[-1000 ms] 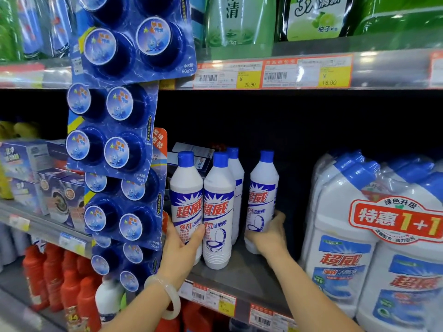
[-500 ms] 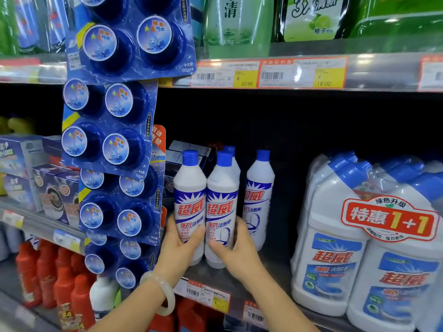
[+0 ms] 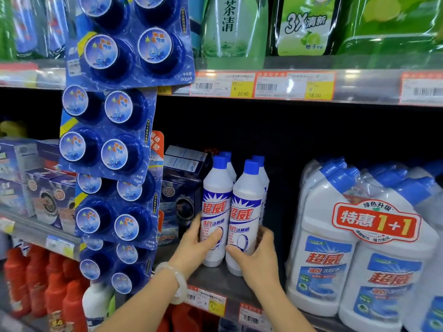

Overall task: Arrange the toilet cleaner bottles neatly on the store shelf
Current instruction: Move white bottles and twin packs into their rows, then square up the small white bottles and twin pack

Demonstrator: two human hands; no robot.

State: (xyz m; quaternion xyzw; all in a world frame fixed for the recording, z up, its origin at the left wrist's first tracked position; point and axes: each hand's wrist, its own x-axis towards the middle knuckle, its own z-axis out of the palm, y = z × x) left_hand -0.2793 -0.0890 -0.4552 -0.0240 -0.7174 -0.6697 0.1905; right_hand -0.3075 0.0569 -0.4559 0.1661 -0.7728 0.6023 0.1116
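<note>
Two white toilet cleaner bottles with blue caps stand side by side at the front of the grey shelf (image 3: 215,279). My left hand (image 3: 196,245) grips the lower part of the left front bottle (image 3: 217,202). My right hand (image 3: 257,252) grips the base of the right front bottle (image 3: 247,207). Directly behind each front bottle stands another, showing mainly the blue caps of the left rear bottle (image 3: 226,155) and the right rear bottle (image 3: 259,159). All stand upright.
Large white twin-pack jugs with a red 1+1 label (image 3: 374,224) crowd the shelf's right side. Blue hanging blister packs (image 3: 110,144) dangle at the left, with dark boxes (image 3: 182,202) behind them. Red bottles (image 3: 36,283) fill the shelf below. A dark gap lies between bottles and jugs.
My right hand has wrapped around the right front bottle. The bottle that stood apart to the right now stands directly behind it, giving two tight rows. My left hand stays on the left bottle.
</note>
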